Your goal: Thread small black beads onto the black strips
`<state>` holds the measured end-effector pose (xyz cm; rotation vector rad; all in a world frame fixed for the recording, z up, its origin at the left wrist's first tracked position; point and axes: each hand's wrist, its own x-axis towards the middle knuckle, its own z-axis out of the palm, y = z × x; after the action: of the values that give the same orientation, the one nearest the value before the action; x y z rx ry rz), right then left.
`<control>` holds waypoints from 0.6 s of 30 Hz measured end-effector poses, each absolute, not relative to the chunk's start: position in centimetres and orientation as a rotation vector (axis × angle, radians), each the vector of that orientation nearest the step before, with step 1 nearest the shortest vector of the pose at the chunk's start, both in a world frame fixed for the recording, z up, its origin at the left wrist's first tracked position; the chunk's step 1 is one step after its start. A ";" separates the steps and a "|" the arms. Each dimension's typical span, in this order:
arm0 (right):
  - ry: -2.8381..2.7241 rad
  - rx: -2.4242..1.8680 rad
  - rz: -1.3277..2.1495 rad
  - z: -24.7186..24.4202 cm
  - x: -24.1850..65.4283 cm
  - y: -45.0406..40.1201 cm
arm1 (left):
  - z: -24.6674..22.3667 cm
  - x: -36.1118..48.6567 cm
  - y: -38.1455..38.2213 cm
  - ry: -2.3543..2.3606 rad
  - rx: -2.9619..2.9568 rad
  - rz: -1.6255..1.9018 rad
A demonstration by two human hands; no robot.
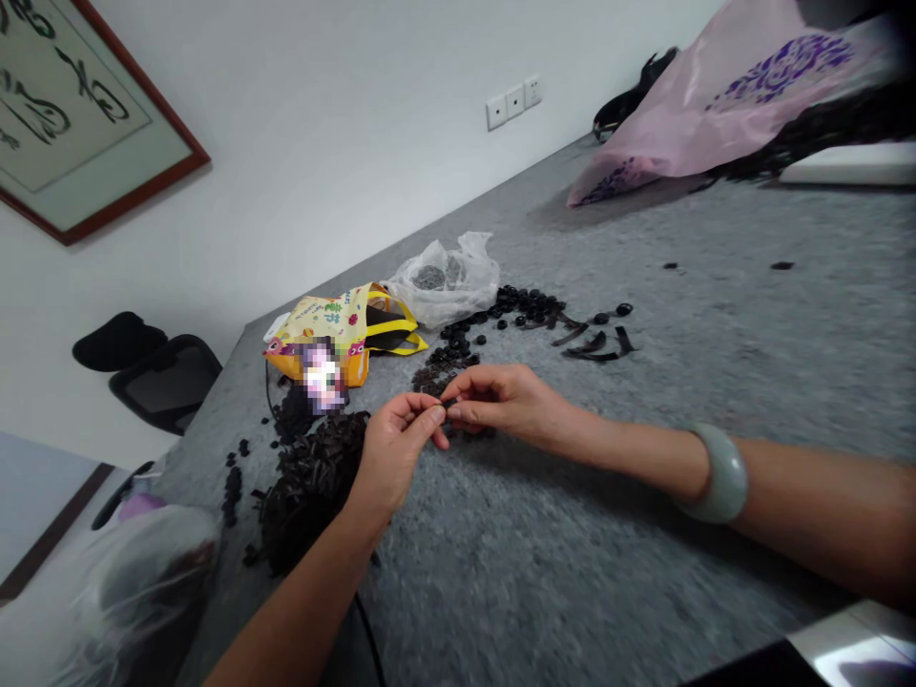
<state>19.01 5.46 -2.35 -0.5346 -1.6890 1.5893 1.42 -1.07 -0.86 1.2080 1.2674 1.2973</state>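
Observation:
A small black piece (449,404) is pinched between the fingertips of both hands, above the grey tabletop; its exact kind is mostly hidden by the fingers. My left hand (398,441) grips it from the left with thumb and fingers closed. From the right, my right hand (501,396) holds it between thumb and index finger. Just behind the hands lie small dark brown-black bits (445,367), and past them a scatter of round black pieces (528,303). Beside my left hand is a heap of black strip-like pieces (311,472).
On the grey table (572,563) stand a yellow bag (322,324), a lit screen (325,377) and a clear plastic bag (458,277). Loose black strips (597,345) lie to the right. A pink bag (687,105) and a white box (851,164) are at the far right.

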 end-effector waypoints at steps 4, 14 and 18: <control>-1.627 -0.564 1.685 -2.5 18.9 5.7 | -0.8 1.5 -1.2 1.317 1.306 1.278; -1.438 -0.655 1.911 -2.3 18.7 5.6 | -0.6 1.9 -1.7 1.512 1.549 1.319; -1.367 -0.693 1.988 -1.8 18.7 5.2 | -0.7 1.8 -1.7 1.513 1.558 1.365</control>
<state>18.73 5.22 -1.84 -0.6931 -1.3669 1.9883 1.80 -1.71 -0.67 1.5576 1.5134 1.3653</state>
